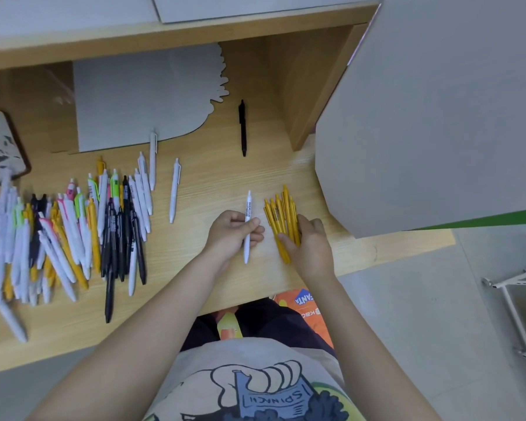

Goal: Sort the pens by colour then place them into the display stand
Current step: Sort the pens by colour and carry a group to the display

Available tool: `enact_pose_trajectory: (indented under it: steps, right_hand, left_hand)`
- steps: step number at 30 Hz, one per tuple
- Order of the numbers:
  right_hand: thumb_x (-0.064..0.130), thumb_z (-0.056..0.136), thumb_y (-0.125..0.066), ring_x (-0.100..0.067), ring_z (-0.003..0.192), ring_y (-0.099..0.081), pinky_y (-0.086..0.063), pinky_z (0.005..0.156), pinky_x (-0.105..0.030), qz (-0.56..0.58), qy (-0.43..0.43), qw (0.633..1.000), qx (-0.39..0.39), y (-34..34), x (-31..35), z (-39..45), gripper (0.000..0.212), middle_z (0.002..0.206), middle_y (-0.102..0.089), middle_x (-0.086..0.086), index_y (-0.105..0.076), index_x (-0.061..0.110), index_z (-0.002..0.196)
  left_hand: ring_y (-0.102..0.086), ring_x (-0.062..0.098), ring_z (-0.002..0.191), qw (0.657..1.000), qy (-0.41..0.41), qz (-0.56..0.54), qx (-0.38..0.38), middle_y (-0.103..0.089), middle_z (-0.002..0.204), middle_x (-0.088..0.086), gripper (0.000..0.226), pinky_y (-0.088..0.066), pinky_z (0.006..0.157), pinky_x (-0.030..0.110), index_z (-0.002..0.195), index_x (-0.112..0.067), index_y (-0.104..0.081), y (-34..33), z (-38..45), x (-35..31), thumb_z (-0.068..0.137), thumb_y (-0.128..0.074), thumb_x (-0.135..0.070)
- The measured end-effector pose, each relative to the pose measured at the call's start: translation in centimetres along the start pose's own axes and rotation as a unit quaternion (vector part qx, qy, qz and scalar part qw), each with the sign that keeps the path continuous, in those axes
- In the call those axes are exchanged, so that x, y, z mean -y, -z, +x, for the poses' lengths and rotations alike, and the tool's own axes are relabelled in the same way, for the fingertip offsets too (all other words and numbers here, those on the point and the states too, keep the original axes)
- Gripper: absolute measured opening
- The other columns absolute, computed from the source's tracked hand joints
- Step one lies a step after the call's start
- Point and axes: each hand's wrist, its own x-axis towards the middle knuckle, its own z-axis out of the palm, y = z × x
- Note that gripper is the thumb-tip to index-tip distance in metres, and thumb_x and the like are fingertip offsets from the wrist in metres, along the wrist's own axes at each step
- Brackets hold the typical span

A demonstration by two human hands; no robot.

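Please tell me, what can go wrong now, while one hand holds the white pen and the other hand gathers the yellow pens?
1. The right hand grips the yellow pens only at their lower ends, so the bundle may fan out or some may slip.
2. The white pen, pinched by the left hand, is close to the yellow bundle and could get mixed in.
3. The unsorted pile lies beside the left forearm; a sweep could scatter it.

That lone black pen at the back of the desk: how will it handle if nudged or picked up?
The black pen looks rigid: a straight, slim barrel lying flat on the desk. Probably light, given its thinness. Pushed sideways it may roll, though a clip, if it has one, would likely stop it; that detail is too small to confirm.
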Motion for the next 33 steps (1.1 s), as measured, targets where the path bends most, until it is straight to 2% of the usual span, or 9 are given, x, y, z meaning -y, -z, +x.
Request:
enact_pose_trajectory:
  steps: [8, 12, 17, 19, 20, 22, 24, 28, 33]
  right_hand:
    - [0.021, 0.091, -0.068, -0.014, 0.085, -0.055, -0.043, 0.071, -0.023, 0.038, 0.027, 0.998, -0.037, 0.5, 2.0, -0.9, 0.027, 0.097, -0.058, -0.005, -0.067, 0.008, 0.115]
    - [0.020, 0.086, -0.075, 0.005, 0.074, -0.056, -0.044, 0.070, -0.011, 0.186, 0.015, 0.978, 0.097, -0.3, 6.3, -1.0, 0.019, 0.082, -0.062, 0.012, -0.069, 0.016, 0.104]
    - [0.016, 0.087, -0.070, -0.001, 0.071, -0.055, -0.040, 0.063, -0.007, 0.148, 0.033, 0.976, 0.158, -3.4, 9.8, -0.6, 0.011, 0.073, -0.058, 0.012, -0.066, 0.015, 0.097]
    - [0.014, 0.088, -0.067, -0.007, 0.074, -0.056, -0.039, 0.060, -0.006, 0.129, 0.025, 0.979, 0.158, -4.7, 10.8, -0.3, 0.012, 0.075, -0.059, 0.009, -0.065, 0.013, 0.099]
    - [0.013, 0.088, -0.066, -0.009, 0.075, -0.056, -0.039, 0.058, -0.005, 0.119, 0.016, 0.981, 0.155, -5.3, 11.1, 0.0, 0.014, 0.076, -0.058, 0.008, -0.064, 0.012, 0.102]
    - [0.012, 0.090, -0.064, -0.009, 0.074, -0.054, -0.037, 0.054, -0.006, 0.095, -0.003, 0.983, 0.154, -6.4, 11.7, 0.6, 0.020, 0.081, -0.057, 0.006, -0.062, 0.010, 0.110]
    - [0.015, 0.091, -0.065, -0.007, 0.070, -0.052, -0.035, 0.051, -0.008, 0.068, -0.013, 0.985, 0.157, -7.2, 11.9, 1.2, 0.026, 0.083, -0.057, 0.004, -0.059, 0.010, 0.116]
    - [0.021, 0.091, -0.066, -0.014, 0.079, -0.055, -0.035, 0.054, -0.019, 0.028, 0.037, 0.994, 0.096, -7.7, 13.3, 2.0, 0.033, 0.104, -0.058, -0.004, -0.053, 0.011, 0.120]
    - [0.022, 0.088, -0.062, -0.034, 0.115, -0.049, -0.046, 0.086, -0.040, -0.046, 0.274, 0.960, 0.036, -9.7, 17.6, 5.4, 0.047, 0.128, -0.052, -0.015, -0.053, 0.014, 0.134]
  left_hand:
    - [-0.066, 0.007, 0.073, 1.000, 0.002, 0.008, -0.013, -0.072, 0.087, -0.001, 0.022, -0.052, 0.060, 0.013, 0.097, -0.005, -0.076, 1.2, -0.5, -0.5, 0.087, -0.077, -0.024]
    - [-0.074, 0.017, 0.085, 0.999, -0.006, -0.051, -0.005, -0.077, 0.096, 0.008, 0.021, -0.058, 0.068, 0.023, 0.104, -0.002, -0.075, 3.0, -1.5, -0.6, 0.088, -0.076, -0.016]
    - [-0.075, 0.018, 0.086, 0.999, -0.015, -0.023, -0.016, -0.076, 0.101, 0.013, 0.020, -0.059, 0.073, 0.023, 0.108, -0.008, -0.073, 7.4, -2.4, -0.8, 0.092, -0.071, -0.019]
    - [-0.071, 0.015, 0.095, 0.992, -0.072, 0.085, -0.064, -0.074, 0.110, 0.006, 0.026, -0.057, 0.084, 0.025, 0.119, -0.013, -0.070, 9.8, -2.5, -0.3, 0.096, -0.065, -0.024]
    - [-0.066, 0.013, 0.106, 0.967, -0.133, 0.189, -0.106, -0.069, 0.119, 0.002, 0.030, -0.052, 0.094, 0.026, 0.126, -0.016, -0.066, 11.2, -2.4, 0.2, 0.098, -0.062, -0.025]
    - [-0.048, 0.022, 0.131, 0.851, -0.268, 0.408, -0.197, -0.055, 0.140, 0.006, 0.039, -0.037, 0.110, 0.035, 0.136, -0.015, -0.057, 14.3, -1.9, 1.5, 0.100, -0.055, -0.028]
    - [-0.025, 0.032, 0.148, 0.753, -0.299, 0.531, -0.248, -0.037, 0.156, 0.011, 0.055, -0.022, 0.119, 0.049, 0.146, -0.015, -0.045, 17.2, -1.3, 2.4, 0.096, -0.047, -0.038]
    - [0.006, 0.031, 0.154, 0.710, -0.221, 0.624, -0.239, -0.005, 0.168, 0.007, 0.079, 0.001, 0.122, 0.056, 0.159, -0.026, -0.018, 21.5, 0.3, 3.8, 0.092, -0.029, -0.067]
    - [0.011, 0.031, 0.153, 0.699, -0.197, 0.642, -0.244, 0.003, 0.168, 0.004, 0.082, 0.008, 0.121, 0.055, 0.159, -0.034, -0.007, 22.8, 1.1, 4.2, 0.090, -0.021, -0.077]
